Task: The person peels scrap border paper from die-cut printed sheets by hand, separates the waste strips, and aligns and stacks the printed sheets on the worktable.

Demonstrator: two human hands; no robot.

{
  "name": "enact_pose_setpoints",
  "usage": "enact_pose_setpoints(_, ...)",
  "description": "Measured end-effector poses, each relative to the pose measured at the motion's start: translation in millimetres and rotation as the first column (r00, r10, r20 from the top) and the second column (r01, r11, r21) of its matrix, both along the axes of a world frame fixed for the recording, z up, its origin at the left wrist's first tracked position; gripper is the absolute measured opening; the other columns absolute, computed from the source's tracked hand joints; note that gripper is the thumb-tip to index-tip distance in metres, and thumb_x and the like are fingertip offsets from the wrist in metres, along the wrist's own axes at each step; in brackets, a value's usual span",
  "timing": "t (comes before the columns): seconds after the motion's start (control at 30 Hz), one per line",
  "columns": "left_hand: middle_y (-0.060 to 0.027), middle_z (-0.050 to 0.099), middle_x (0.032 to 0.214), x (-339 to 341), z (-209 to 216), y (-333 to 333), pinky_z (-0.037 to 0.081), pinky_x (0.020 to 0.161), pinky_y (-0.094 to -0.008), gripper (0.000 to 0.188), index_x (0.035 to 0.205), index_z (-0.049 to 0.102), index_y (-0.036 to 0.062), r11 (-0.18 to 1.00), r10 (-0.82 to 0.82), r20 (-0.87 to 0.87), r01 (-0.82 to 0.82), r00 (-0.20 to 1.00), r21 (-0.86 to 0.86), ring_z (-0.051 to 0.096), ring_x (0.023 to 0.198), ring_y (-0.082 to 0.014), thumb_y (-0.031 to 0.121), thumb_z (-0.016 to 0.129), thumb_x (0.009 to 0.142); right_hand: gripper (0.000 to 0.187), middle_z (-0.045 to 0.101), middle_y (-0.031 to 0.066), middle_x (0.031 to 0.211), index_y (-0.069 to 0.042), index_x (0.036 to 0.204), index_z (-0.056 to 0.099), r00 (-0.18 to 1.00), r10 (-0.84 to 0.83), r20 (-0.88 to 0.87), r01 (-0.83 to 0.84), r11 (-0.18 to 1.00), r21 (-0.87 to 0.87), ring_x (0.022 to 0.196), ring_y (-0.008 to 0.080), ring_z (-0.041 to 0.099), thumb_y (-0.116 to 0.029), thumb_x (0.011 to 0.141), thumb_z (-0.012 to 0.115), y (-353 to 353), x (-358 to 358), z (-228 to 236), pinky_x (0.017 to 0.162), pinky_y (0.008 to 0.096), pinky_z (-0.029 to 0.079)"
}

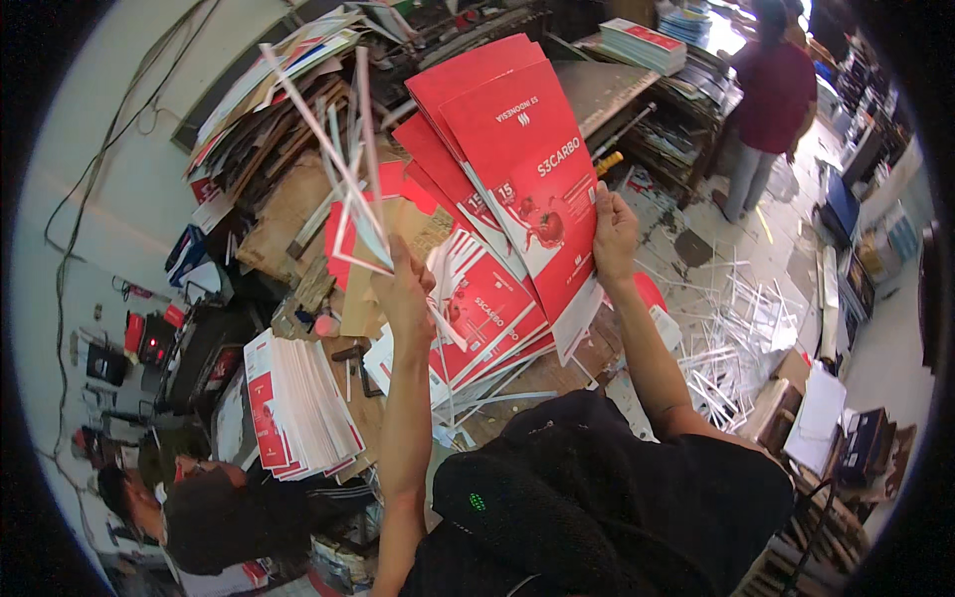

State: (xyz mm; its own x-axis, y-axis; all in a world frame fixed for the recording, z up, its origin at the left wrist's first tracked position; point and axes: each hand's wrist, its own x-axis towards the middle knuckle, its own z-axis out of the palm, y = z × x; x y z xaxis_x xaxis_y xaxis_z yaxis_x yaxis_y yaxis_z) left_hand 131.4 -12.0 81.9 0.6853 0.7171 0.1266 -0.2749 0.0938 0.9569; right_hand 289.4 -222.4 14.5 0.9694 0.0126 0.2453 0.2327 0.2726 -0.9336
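My right hand (615,231) is closed on the right edge of several red printed sheets (537,169), fanned out and held up over the table. Tomato pictures and white lettering show on them. My left hand (402,289) is closed round a bunch of thin paper strips (343,189), white with some red, which stick up and away from it. Below both hands lies a pile of similar red and white sheets (487,308) with white borders. Near my left wrist is a brown cardboard piece (373,274).
A tall stack of red-edged sheets (308,408) stands at the table's left. Paper offcuts (736,338) cover the floor at right. Piled papers and boards (269,119) rise at the far left. One person (766,109) stands at far right; another (219,507) is at lower left.
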Motion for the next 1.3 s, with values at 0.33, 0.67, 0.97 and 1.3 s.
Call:
enact_pose_setpoints(0.33,0.0069,0.043,0.061,-55,134,72,0.029,0.048,-0.0255,0.036,0.079,0.06,0.0055,0.633,0.335,-0.373,0.087,0.865,0.769,0.037,0.056,-0.0048,0.041,0.063,0.087,0.041,0.048,-0.0032,0.058,-0.01,0.085,0.059,0.986,-0.108,-0.13,0.143,0.945,0.296,0.042,0.0072,0.042,-0.047,0.095,0.047,-102,29,-28,0.038,0.0243,0.033)
enact_pose_setpoints(0.67,-0.0117,0.066,0.088,214,211,-80,0.046,0.072,-0.034,0.047,0.113,0.061,0.0049,-0.169,0.073,-0.322,0.329,0.944,0.929,0.062,0.079,-0.0182,0.046,0.051,0.092,0.039,0.062,0.0165,0.071,0.007,0.085,0.063,0.28,-0.931,0.233,0.688,0.026,-0.725,0.066,0.0227,0.057,-0.029,0.093,0.051,-373,-188,-249,0.065,0.0389,0.047)
enact_pose_setpoints(0.97,-0.0157,0.058,0.107,256,130,-422,0.043,0.084,-0.0372,0.058,0.121,0.055,0.0071,-0.501,-0.594,-0.455,0.137,0.663,0.855,0.055,0.097,-0.0252,0.05,0.057,0.083,0.07,0.062,0.0258,0.071,0.007,0.076,0.064,-0.195,-0.971,-0.139,0.124,0.117,-0.985,0.069,0.0427,0.061,-0.058,0.089,0.043,-336,-486,-324,0.065,0.0503,0.046)
enact_pose_setpoints(1.3,-0.0202,0.048,0.128,186,-148,-648,0.039,0.098,-0.0408,0.075,0.13,0.049,0.0096,-0.732,-0.646,-0.763,0.261,0.027,0.629,0.047,0.117,-0.033,0.054,0.065,0.072,0.056,0.063,0.0267,0.085,0.003,0.079,0.064,-0.5,-0.843,-0.2,-0.112,0.292,-0.95,0.079,0.0444,0.061,-0.048,0.091,0.046,-268,-558,-324,0.072,0.0531,0.046)
